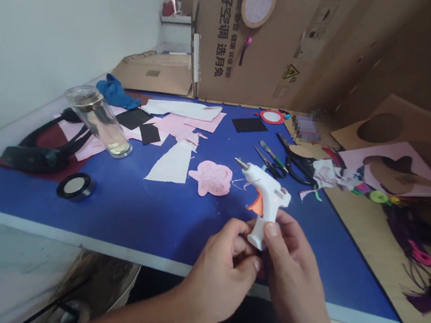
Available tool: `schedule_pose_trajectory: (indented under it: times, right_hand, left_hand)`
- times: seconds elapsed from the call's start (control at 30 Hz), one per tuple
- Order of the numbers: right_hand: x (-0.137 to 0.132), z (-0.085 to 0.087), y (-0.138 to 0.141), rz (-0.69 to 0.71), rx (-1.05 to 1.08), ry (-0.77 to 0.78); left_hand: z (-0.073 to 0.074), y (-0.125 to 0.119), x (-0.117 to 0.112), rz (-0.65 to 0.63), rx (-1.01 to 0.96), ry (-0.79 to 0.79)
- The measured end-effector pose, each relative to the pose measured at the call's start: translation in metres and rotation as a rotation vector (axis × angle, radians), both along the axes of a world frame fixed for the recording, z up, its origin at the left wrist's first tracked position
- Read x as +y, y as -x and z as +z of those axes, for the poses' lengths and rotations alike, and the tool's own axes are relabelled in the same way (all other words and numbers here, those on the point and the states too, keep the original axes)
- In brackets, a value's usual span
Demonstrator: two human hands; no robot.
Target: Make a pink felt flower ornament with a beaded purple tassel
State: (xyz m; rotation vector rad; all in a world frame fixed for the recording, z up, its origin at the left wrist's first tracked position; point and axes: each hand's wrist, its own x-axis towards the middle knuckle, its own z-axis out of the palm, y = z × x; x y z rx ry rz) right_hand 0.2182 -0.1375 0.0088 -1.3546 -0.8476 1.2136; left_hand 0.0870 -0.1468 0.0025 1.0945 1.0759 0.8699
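Observation:
A white hot glue gun (273, 193) with an orange trigger stands upright over the front of the blue table, its metal nozzle pointing up and to the left. My right hand (295, 262) is closed round its handle, thumb on the near side. At the handle's lower end, my left hand (226, 263) is closed with bent fingers against the base; what lies between those fingers is hidden. Beyond the hands, a pink butterfly-like cutout (213, 178) with drawn lines lies flat. Beside it is a piece of white cloth (171, 163).
Scissors (271, 163), a pen-like tool (274, 155) and black-handled pliers (300, 165) lie beyond the gun. A glass bottle (101, 122), tape roll (76, 185) and black headphones (37, 156) are at left. Cardboard (266, 78) walls the back; scraps and tassels (422, 295) lie at right.

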Motion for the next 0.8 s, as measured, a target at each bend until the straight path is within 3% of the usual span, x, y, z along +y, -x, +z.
schedule_pose_trajectory:
  times: [0.13,0.23,0.4,0.43,0.53,0.63,0.8]
  right_hand:
    - [0.009,0.003,-0.005,0.090,0.232,0.150]
    - [0.028,0.011,-0.011,0.072,0.247,0.128]
    - [0.075,0.024,-0.026,0.078,0.148,-0.036]
    - [0.083,0.026,-0.027,0.101,0.131,-0.037]
    - [0.104,0.026,-0.023,0.159,0.083,-0.025]
    - [0.118,0.021,-0.016,0.212,0.018,-0.052]
    - [0.122,0.003,-0.022,0.288,-0.211,-0.089]
  left_hand:
    - [0.005,-0.008,0.006,-0.115,-0.054,0.033]
    - [0.011,-0.002,0.022,-0.165,0.079,-0.107]
    - [0.015,0.050,0.078,-0.039,0.752,-0.633]
    - [0.012,0.061,0.089,-0.076,0.858,-0.686]
    - [-0.001,0.084,0.115,-0.183,1.009,-0.733]
    - [-0.008,0.090,0.131,-0.203,1.037,-0.755]
    - [0.001,0.087,0.145,-0.216,1.101,-0.720]
